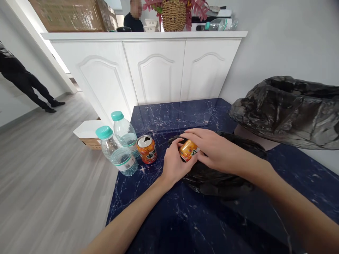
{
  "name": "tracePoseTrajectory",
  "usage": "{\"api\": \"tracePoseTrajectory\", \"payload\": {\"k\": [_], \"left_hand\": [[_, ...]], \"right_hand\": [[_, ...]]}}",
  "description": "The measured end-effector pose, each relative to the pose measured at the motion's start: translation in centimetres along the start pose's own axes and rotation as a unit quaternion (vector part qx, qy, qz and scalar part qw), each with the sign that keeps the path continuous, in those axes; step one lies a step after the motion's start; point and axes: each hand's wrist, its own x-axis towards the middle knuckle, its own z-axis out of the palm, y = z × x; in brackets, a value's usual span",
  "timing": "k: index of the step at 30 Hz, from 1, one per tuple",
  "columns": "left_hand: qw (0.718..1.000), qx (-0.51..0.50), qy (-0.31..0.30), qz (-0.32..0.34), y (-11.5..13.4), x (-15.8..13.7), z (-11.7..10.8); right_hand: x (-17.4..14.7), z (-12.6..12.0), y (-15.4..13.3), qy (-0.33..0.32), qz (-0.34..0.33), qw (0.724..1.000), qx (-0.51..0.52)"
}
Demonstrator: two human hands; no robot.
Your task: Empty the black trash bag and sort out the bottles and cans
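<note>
Between my two hands is an orange drink can (188,150), tilted over on its side. My left hand (176,160) wraps its near left end, and my right hand (209,148) grips it from the right and above. Beneath the hands a black plastic bag (219,178) lies crumpled on the dark blue marbled table (164,215). Left of my left hand stands a second orange can (147,150), upright with its top opened. Beside it are two clear bottles with teal caps, a nearer bottle (119,155) and a farther bottle (125,132), each partly filled.
A bin lined with a black bag (288,109) stands at the right. White cabinets (159,70) rise behind the table, bearing a cardboard box (71,16), a woven basket (174,16) and a lying bottle (221,24). One person is behind the cabinets, another stands at far left.
</note>
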Motion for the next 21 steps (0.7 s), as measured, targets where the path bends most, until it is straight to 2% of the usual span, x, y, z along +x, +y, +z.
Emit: {"api": "tracePoseTrajectory", "payload": {"k": [4,7,10,13,16,19,21], "left_hand": [[1.0,-0.022,0.017,0.011,0.5,-0.1,-0.2],[0.998,-0.045,0.023,0.033,0.8,-0.4,-0.3],[0.997,-0.063,0.016,0.051,1.0,-0.8,0.1],[0.998,-0.025,0.001,0.061,1.3,-1.5,0.8],[0.991,0.034,-0.065,0.112,1.9,-2.6,1.4],[0.971,0.059,-0.153,0.176,2.3,-4.0,2.2],[0.965,0.069,-0.174,0.185,2.1,-4.8,2.9]], "right_hand": [[-2.0,0.9,1.2,-0.026,0.001,0.991,-0.13],[-2.5,1.8,1.9,-0.014,0.027,0.99,-0.136],[-3.4,1.2,2.8,0.026,0.079,0.991,-0.109],[-4.4,-0.5,2.6,0.079,0.152,0.984,-0.045],[-4.8,-2.2,0.8,0.128,0.197,0.968,0.083],[-4.0,-2.3,-2.2,0.136,0.163,0.947,0.24],[-2.9,-0.9,-4.2,0.128,0.141,0.934,0.304]]}}
